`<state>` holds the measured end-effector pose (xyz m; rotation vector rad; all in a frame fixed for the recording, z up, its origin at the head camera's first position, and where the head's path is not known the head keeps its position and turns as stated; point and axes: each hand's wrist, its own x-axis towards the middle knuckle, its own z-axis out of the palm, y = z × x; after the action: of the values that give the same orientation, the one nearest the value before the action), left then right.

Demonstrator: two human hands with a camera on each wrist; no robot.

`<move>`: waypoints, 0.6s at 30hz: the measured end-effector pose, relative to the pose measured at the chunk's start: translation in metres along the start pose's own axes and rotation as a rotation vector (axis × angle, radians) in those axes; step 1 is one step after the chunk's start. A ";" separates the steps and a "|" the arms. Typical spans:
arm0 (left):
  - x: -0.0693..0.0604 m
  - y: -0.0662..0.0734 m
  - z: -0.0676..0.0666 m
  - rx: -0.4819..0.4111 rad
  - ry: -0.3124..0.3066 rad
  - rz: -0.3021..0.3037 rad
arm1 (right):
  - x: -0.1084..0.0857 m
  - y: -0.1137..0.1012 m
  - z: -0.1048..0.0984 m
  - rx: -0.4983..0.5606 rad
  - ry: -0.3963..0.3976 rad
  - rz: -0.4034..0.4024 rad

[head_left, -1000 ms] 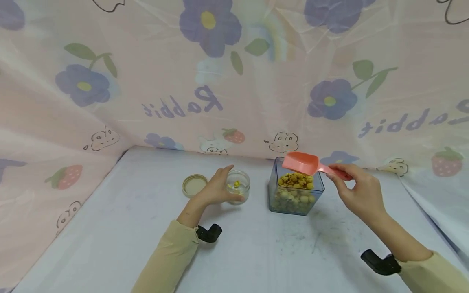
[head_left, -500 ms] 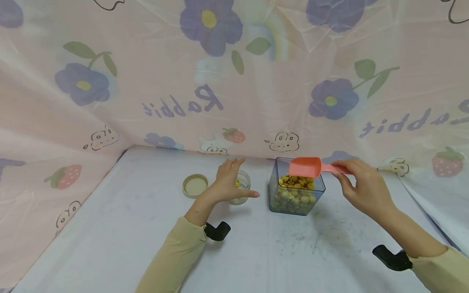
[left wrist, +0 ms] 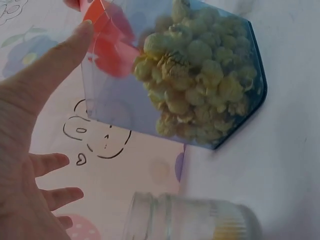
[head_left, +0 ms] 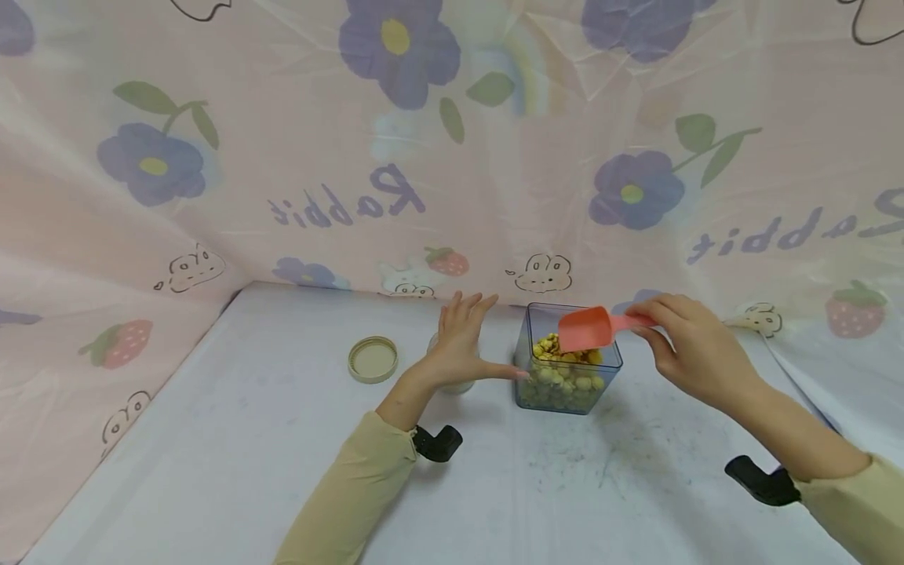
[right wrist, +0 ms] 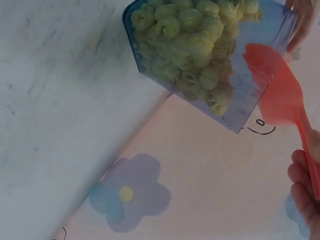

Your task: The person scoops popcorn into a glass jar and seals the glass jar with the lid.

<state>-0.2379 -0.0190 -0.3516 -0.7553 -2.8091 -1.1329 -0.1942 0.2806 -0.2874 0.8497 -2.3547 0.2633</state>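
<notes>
In the head view a clear bluish plastic container point(head_left: 565, 384), partly filled with yellow popcorn point(head_left: 547, 349), stands on the table. My right hand point(head_left: 695, 349) pinches the handle of a coral-red scoop point(head_left: 586, 329), whose bowl dips into the container's mouth above the popcorn. My left hand point(head_left: 459, 349) is spread wide between the container and a glass jar point(head_left: 461, 388), its thumb at the container's near-left side. Whether the thumb touches the wall I cannot tell. The hand hides most of the jar in the head view; the left wrist view shows the jar point(left wrist: 190, 220) with something yellow inside.
A round jar lid point(head_left: 373, 359) lies on the white table point(head_left: 233, 439), left of the jar. Behind the table hangs a pink sheet point(head_left: 487, 196) printed with flowers and rabbits. Each wrist wears a black camera mount point(head_left: 438, 443).
My left hand has left the glass jar and moved right to the container, its fingers spread. The scoop has lowered and tipped down into the container's mouth.
</notes>
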 end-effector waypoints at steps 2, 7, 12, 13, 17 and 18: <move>0.001 0.002 0.002 -0.004 0.002 0.004 | 0.002 0.000 -0.001 -0.005 -0.016 -0.014; 0.004 0.004 0.007 -0.030 0.006 0.009 | 0.004 0.001 -0.003 -0.024 -0.035 -0.042; 0.007 0.006 0.011 -0.047 0.002 0.019 | 0.007 0.003 -0.005 -0.047 -0.054 -0.080; 0.008 0.007 0.013 -0.050 0.003 0.023 | 0.007 0.003 -0.006 -0.050 -0.058 -0.087; 0.012 0.009 0.018 -0.081 0.005 0.032 | 0.010 0.004 -0.010 -0.061 -0.074 -0.103; 0.013 0.010 0.019 -0.095 0.004 0.030 | 0.010 0.004 -0.010 -0.062 -0.077 -0.107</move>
<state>-0.2421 0.0053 -0.3565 -0.7984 -2.7480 -1.2688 -0.1985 0.2825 -0.2729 0.9680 -2.3652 0.1148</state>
